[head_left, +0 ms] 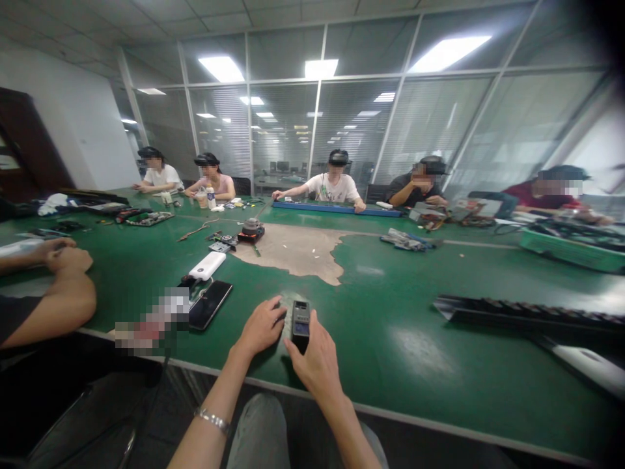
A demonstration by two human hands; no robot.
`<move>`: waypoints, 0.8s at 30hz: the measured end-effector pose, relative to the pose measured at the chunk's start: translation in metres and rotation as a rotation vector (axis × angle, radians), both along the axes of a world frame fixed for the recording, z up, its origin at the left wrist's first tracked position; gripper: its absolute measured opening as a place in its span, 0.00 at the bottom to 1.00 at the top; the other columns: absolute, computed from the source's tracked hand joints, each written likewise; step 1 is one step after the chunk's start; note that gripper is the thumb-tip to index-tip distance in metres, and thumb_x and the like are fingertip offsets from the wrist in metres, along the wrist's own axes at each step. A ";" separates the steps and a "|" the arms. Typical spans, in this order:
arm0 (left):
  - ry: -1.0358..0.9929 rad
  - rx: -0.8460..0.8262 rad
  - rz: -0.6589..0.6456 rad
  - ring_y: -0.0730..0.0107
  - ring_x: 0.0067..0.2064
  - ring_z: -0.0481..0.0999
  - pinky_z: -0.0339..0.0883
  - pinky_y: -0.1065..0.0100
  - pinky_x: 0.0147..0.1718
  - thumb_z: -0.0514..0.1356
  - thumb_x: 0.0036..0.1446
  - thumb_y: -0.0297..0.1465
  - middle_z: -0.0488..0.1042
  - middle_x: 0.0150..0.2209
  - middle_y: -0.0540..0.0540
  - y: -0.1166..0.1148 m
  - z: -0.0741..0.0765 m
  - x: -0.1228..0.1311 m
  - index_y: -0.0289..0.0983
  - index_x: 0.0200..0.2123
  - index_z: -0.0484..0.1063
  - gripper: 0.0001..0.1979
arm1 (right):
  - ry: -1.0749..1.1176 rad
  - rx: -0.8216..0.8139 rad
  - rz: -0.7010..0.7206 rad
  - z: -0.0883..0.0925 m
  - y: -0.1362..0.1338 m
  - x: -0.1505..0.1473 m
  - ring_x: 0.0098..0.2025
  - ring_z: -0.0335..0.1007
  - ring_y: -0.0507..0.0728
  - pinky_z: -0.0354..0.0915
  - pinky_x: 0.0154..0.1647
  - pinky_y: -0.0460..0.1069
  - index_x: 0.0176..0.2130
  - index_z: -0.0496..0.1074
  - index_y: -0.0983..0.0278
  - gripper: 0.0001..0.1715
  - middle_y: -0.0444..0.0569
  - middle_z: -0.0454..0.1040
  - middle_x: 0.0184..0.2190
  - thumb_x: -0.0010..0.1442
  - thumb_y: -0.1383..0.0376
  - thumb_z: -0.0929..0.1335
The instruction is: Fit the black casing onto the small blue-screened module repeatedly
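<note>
Near the table's front edge, a small black box-shaped device (301, 326) with a little bluish display stands in front of me. My right hand (317, 358) grips it, the thumb on its near left side and the fingers along its right side. To its left, my left hand (263, 326) lies on the green table with fingers slightly bent and apart, holding nothing. A narrow gap separates those fingertips from the device. A black smartphone (211, 306) and a white power bank (208, 266) with a cable lie farther left.
Brown torn sheet (297, 251) covers the table's middle, with a small motor-like part (251, 229) at its left. Gloves (407, 241) lie beyond it. At right are a long black rail (527, 312) and a green basket (571, 251). Several people sit around; a co-worker's arms (63, 280) rest at left.
</note>
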State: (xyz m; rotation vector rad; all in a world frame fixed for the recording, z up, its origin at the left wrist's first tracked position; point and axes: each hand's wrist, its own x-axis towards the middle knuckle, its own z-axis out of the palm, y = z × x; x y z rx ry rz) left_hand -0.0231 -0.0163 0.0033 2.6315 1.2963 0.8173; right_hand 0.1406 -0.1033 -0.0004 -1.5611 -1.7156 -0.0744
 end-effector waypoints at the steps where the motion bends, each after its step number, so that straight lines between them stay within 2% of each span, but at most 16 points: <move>1: 0.003 0.001 0.000 0.58 0.61 0.63 0.57 0.55 0.60 0.56 0.60 0.31 0.63 0.61 0.40 0.000 0.000 0.000 0.38 0.53 0.71 0.18 | -0.017 0.006 0.000 -0.003 0.001 0.001 0.59 0.61 0.67 0.60 0.56 0.62 0.67 0.44 0.70 0.47 0.64 0.62 0.60 0.58 0.55 0.66; 6: 0.008 0.013 -0.003 0.58 0.61 0.64 0.58 0.55 0.60 0.56 0.61 0.31 0.64 0.61 0.39 -0.001 0.000 0.001 0.38 0.53 0.71 0.17 | -0.042 -0.002 -0.026 -0.009 0.001 0.000 0.58 0.63 0.66 0.59 0.56 0.61 0.66 0.47 0.72 0.44 0.64 0.64 0.58 0.59 0.56 0.65; 12: -0.014 0.015 -0.010 0.58 0.61 0.64 0.58 0.54 0.60 0.56 0.60 0.31 0.64 0.61 0.40 -0.001 -0.001 0.001 0.39 0.53 0.71 0.17 | 0.059 -0.083 -0.071 -0.003 0.002 -0.005 0.57 0.63 0.67 0.58 0.57 0.61 0.64 0.53 0.73 0.43 0.63 0.66 0.57 0.57 0.56 0.67; 17: -0.034 0.006 -0.014 0.58 0.61 0.64 0.59 0.54 0.60 0.56 0.60 0.30 0.64 0.61 0.40 -0.002 0.000 0.000 0.40 0.52 0.71 0.17 | 0.247 -0.121 -0.019 0.022 0.002 -0.005 0.59 0.63 0.64 0.60 0.58 0.57 0.64 0.52 0.73 0.43 0.62 0.65 0.58 0.57 0.56 0.66; 21: -0.037 -0.003 -0.011 0.58 0.61 0.64 0.58 0.54 0.60 0.56 0.60 0.31 0.64 0.61 0.41 -0.002 0.001 0.000 0.40 0.52 0.71 0.17 | 0.332 -0.070 -0.024 0.048 0.000 0.006 0.60 0.61 0.63 0.59 0.59 0.57 0.65 0.52 0.70 0.44 0.61 0.63 0.60 0.58 0.53 0.66; 24: -0.035 -0.012 -0.006 0.58 0.61 0.63 0.58 0.54 0.60 0.56 0.59 0.30 0.63 0.61 0.42 -0.002 0.000 0.001 0.41 0.52 0.72 0.17 | 0.340 -0.032 -0.056 0.051 0.000 0.023 0.60 0.62 0.63 0.60 0.59 0.58 0.65 0.52 0.69 0.44 0.60 0.64 0.59 0.57 0.51 0.66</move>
